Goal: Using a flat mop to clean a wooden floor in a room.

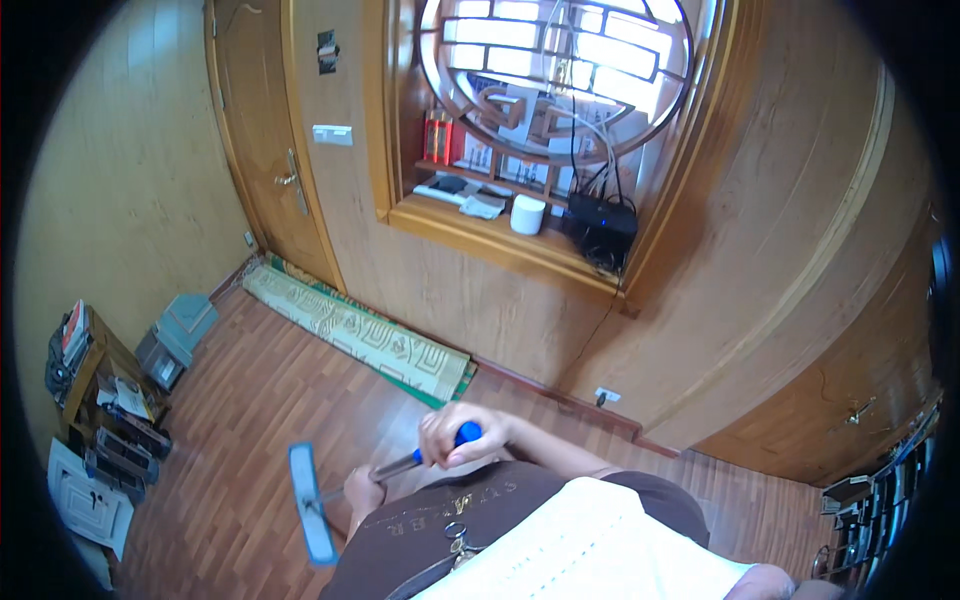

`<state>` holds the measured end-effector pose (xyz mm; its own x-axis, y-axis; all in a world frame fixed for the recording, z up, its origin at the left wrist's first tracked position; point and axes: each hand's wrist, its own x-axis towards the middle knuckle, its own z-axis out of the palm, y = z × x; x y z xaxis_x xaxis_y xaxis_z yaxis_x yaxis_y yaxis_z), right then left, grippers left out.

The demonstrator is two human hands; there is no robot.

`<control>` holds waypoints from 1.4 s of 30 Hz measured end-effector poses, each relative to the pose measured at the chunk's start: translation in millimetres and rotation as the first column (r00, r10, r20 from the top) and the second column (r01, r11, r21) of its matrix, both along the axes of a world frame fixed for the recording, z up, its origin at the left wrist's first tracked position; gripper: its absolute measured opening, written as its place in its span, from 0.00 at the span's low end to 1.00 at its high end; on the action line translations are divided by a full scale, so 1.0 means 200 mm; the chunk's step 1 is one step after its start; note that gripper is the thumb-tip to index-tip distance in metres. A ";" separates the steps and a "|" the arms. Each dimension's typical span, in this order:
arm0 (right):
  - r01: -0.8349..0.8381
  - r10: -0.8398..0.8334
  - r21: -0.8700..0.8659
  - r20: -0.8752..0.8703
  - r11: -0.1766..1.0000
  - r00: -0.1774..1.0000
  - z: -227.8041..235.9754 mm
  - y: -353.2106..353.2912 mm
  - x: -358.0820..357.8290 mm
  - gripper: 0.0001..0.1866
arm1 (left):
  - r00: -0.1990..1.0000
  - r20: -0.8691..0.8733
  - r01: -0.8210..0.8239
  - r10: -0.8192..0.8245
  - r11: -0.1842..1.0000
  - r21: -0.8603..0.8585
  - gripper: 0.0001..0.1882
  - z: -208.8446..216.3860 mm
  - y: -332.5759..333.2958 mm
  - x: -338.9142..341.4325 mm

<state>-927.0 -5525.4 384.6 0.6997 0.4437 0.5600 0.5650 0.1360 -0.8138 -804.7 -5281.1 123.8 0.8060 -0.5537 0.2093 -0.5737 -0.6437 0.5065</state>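
A flat mop (301, 470) with a light-blue, narrow rectangular head lies against the wooden floor to my left. Its grey pole (398, 466) slants up toward my body and ends in a blue grip (467, 433). My right hand (452, 436) is closed around that grip near the top end. Lower down the pole, my left hand (366, 491) is closed around it, closer to the mop head; its fingers are partly hidden.
A patterned rug (350, 325), folded long, lies along the wall below the window ledge (480, 232). A wooden door (265, 140) stands at far left. Grey bins (183, 330) and a small cabinet (105, 370) line the left wall. A rack (880, 515) stands at right.
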 end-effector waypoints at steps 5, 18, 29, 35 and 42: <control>-0.007 0.038 0.116 -0.266 0.993 0.963 -0.21 -0.19 0.10 0.14 | 0.985 -0.170 -0.002 0.037 0.980 0.200 0.15 0.03 -0.05 0.05; 0.076 -0.060 0.024 -0.399 0.997 0.915 -0.37 -1.00 0.31 0.11 | 0.955 -0.298 0.034 0.006 0.991 0.131 0.17 -0.05 -0.93 0.32; 0.186 -0.201 -0.083 -0.240 0.979 0.950 0.25 -1.64 0.58 0.16 | 0.883 -0.427 0.235 -0.196 0.971 0.039 0.17 0.27 -1.53 0.63; 0.255 -0.259 -0.097 -0.034 0.962 0.965 0.49 -1.87 0.63 0.20 | 0.914 -0.283 0.288 -0.292 0.956 -0.056 0.17 0.46 -2.10 0.71; 0.158 -0.165 0.061 0.131 0.985 0.977 0.40 -2.14 0.62 0.14 | 0.867 -0.334 0.365 -0.369 0.928 -0.078 0.10 0.18 -2.44 0.85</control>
